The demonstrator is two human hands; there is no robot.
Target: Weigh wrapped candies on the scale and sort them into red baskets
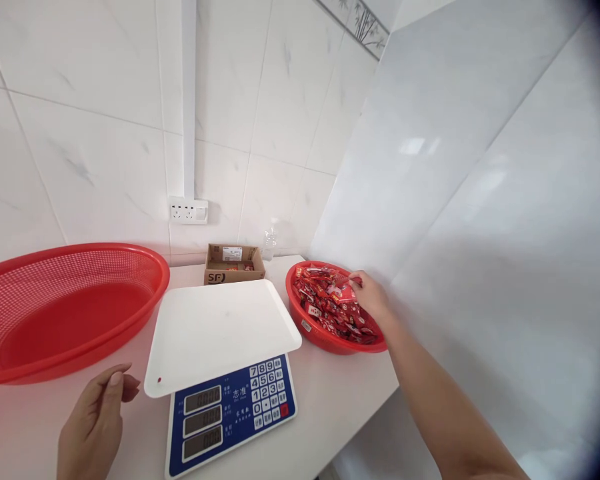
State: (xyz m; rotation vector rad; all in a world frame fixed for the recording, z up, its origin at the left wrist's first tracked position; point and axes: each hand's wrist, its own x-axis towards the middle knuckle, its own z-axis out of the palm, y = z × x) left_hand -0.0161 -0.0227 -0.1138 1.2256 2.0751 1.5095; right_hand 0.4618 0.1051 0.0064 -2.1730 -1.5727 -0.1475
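Observation:
My right hand [370, 295] reaches over the rim of a round red plastic basket [325, 343] on the right. Its fingers are closed on the edge of a red wrapped packet [344, 293], one of a heap of small red packets [325, 303] filling the basket. Beside the scale's left corner, my left hand [95, 423] hovers above the table with its fingers curled in towards the thumb. Nothing shows in it. Between my hands stands a scale [235, 413] with a bare white weighing tray [225, 330], a blue keypad panel and dim displays.
A larger red mesh basket [80, 307] occupies the left of the white table [330, 400]. Behind the scale are a small cardboard box [235, 265] with some items inside and a clear bottle [269, 241]. A socket [189, 211] is on the tiled wall; a smooth wall borders the right.

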